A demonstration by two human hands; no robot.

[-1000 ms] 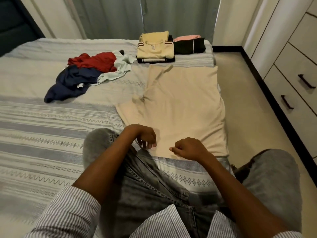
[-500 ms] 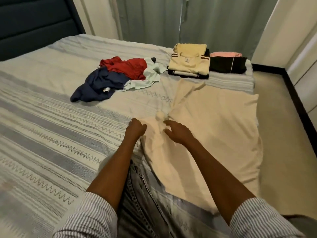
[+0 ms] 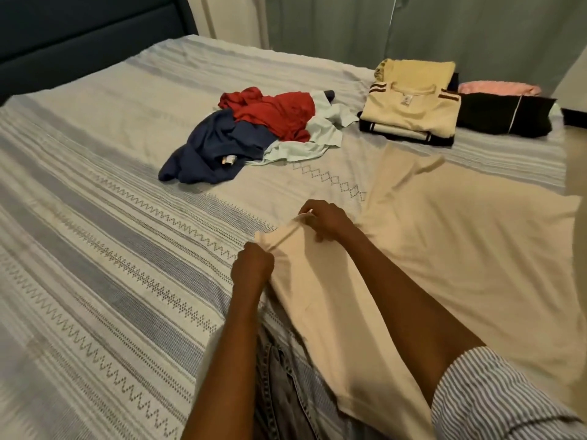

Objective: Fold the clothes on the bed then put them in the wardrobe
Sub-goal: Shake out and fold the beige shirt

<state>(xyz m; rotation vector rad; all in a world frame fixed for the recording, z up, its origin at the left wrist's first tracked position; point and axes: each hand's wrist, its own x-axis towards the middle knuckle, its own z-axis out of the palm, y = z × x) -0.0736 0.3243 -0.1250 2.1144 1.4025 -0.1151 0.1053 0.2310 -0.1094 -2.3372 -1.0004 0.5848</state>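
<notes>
A large beige T-shirt (image 3: 460,249) lies spread flat on the striped bed (image 3: 111,249), at its right side. My left hand (image 3: 252,265) grips the edge of the shirt's left sleeve. My right hand (image 3: 324,222) pinches the same sleeve a little farther up, and the cloth is stretched between the two hands. An unfolded heap lies beyond: a navy garment (image 3: 212,147), a red one (image 3: 279,112) and a pale mint one (image 3: 317,134). Folded piles sit at the far right: cream shirts (image 3: 413,106), black clothing (image 3: 505,117) and a pink item (image 3: 498,88).
A dark blue headboard (image 3: 79,33) stands at the far left. Grey-green curtains (image 3: 413,27) hang behind the bed. The floor shows past the bed's right edge (image 3: 575,166). My jeans-clad knee (image 3: 286,392) rests on the bed below the shirt.
Both hands moved from the shirt's near hem up to its left sleeve and took hold of it. The view turned left and came closer to the bed.
</notes>
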